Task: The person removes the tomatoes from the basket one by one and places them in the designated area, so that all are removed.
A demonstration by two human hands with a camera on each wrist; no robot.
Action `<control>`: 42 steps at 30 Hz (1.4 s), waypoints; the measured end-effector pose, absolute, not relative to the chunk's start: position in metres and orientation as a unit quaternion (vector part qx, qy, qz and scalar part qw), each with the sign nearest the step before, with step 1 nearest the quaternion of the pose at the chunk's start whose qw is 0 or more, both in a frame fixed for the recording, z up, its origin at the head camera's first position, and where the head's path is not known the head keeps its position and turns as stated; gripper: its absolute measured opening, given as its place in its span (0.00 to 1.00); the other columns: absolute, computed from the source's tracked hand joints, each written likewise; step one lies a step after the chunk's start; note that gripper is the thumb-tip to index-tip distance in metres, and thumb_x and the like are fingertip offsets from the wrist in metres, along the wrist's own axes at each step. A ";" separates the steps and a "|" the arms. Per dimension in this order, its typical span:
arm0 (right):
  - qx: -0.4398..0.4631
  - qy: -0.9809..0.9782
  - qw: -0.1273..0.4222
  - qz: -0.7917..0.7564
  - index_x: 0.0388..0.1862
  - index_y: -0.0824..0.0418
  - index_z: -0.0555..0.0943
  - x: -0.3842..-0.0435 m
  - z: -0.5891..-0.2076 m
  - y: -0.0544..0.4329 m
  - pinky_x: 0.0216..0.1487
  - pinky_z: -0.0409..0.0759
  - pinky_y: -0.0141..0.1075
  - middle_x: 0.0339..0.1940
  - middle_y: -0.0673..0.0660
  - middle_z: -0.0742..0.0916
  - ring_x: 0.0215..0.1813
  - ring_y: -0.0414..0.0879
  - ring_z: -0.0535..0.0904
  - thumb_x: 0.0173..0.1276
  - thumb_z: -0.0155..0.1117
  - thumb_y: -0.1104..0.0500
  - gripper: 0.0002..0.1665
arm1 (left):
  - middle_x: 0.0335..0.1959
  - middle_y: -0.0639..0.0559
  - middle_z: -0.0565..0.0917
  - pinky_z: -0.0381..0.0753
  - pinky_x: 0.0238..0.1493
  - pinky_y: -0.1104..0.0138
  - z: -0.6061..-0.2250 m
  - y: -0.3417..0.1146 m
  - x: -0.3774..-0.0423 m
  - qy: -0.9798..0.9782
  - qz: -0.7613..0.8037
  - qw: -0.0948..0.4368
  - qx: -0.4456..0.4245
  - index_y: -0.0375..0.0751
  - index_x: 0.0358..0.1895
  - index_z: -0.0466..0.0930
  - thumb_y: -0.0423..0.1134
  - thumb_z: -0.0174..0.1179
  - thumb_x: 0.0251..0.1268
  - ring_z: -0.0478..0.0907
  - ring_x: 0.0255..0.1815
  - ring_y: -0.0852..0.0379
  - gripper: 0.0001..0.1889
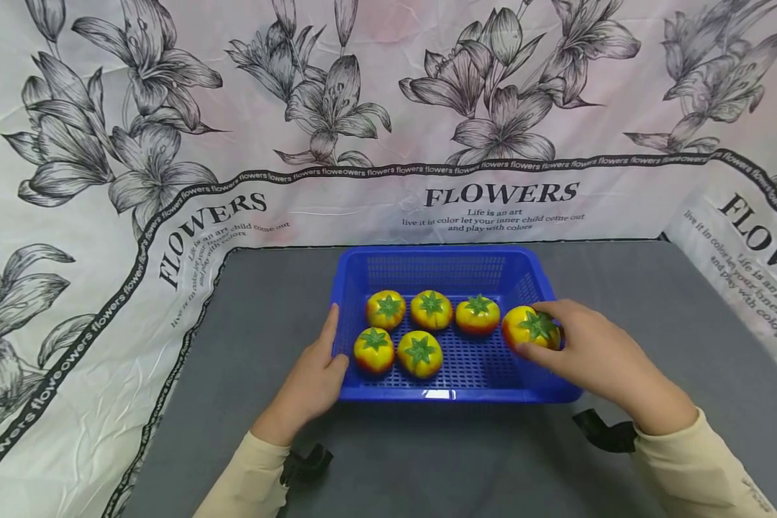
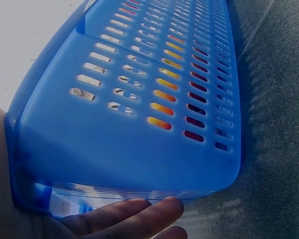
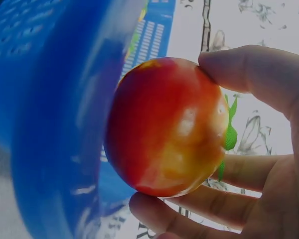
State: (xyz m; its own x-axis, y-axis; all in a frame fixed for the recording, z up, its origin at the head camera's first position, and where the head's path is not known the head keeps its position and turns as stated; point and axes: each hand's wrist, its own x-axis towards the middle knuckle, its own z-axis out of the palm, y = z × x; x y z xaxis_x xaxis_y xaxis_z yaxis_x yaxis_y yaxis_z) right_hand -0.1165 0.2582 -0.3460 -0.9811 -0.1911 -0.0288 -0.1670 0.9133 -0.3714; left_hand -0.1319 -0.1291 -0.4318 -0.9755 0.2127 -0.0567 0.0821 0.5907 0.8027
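Observation:
A blue plastic basket point(image 1: 440, 394) stands on the grey table. Inside sit several yellow-red toy tomatoes with green star-shaped leaves: three in a back row, such as the middle one point(image 1: 431, 311), and two in front, such as the right one point(image 1: 419, 354). My right hand point(image 1: 589, 352) pinches another toy tomato point(image 3: 167, 127) between thumb and fingers, at the basket's right rim. My left hand point(image 1: 311, 385) holds the basket's left side near the front corner. In the left wrist view its fingers point(image 2: 139, 216) lie along the outside of the wall; part of its grip is hidden.
Grey cloth covers the table point(image 1: 278, 288) around the basket. Behind and at the sides hangs a white curtain point(image 1: 375, 201) with flower prints and lettering. A black strap piece point(image 1: 605, 432) sticks out by the right wrist, another point(image 1: 307, 460) by the left.

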 end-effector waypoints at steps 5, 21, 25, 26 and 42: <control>-0.084 0.976 0.033 -0.197 0.70 0.71 0.75 -0.118 -0.344 0.270 0.42 0.82 0.49 0.55 0.67 0.85 0.47 0.57 0.82 0.67 0.71 0.33 0.50 | 0.86 0.45 0.52 0.54 0.82 0.48 -0.431 -0.130 -0.132 0.887 0.449 0.074 0.083 0.50 0.88 0.36 0.37 0.47 0.77 0.55 0.84 0.47 0.42; -0.039 0.968 0.001 -0.248 0.73 0.72 0.71 -0.133 -0.344 0.305 0.31 0.80 0.40 0.56 0.72 0.82 0.50 0.63 0.80 0.71 0.68 0.35 0.50 | 0.86 0.45 0.54 0.55 0.82 0.47 -0.433 -0.130 -0.130 0.884 0.456 0.068 0.076 0.51 0.88 0.37 0.36 0.46 0.77 0.56 0.83 0.46 0.42; -0.020 0.967 -0.012 -0.253 0.74 0.73 0.70 -0.139 -0.347 0.317 0.30 0.79 0.40 0.56 0.74 0.82 0.51 0.65 0.79 0.73 0.66 0.35 0.50 | 0.85 0.44 0.54 0.55 0.82 0.48 -0.432 -0.129 -0.130 0.884 0.456 0.066 0.076 0.51 0.88 0.37 0.36 0.47 0.76 0.57 0.83 0.46 0.42; -0.016 0.967 -0.013 -0.255 0.74 0.73 0.69 -0.141 -0.348 0.320 0.30 0.79 0.40 0.57 0.74 0.81 0.51 0.66 0.79 0.73 0.65 0.35 0.49 | 0.85 0.44 0.54 0.56 0.82 0.48 -0.432 -0.129 -0.130 0.884 0.456 0.065 0.076 0.51 0.88 0.38 0.36 0.47 0.76 0.58 0.83 0.46 0.42; 0.005 0.969 -0.021 -0.246 0.73 0.78 0.68 -0.166 -0.375 0.345 0.31 0.76 0.39 0.57 0.79 0.80 0.48 0.67 0.81 0.75 0.64 0.36 0.50 | 0.84 0.40 0.57 0.58 0.81 0.46 -0.433 -0.127 -0.130 0.881 0.463 0.054 0.078 0.47 0.88 0.41 0.34 0.48 0.75 0.62 0.81 0.43 0.42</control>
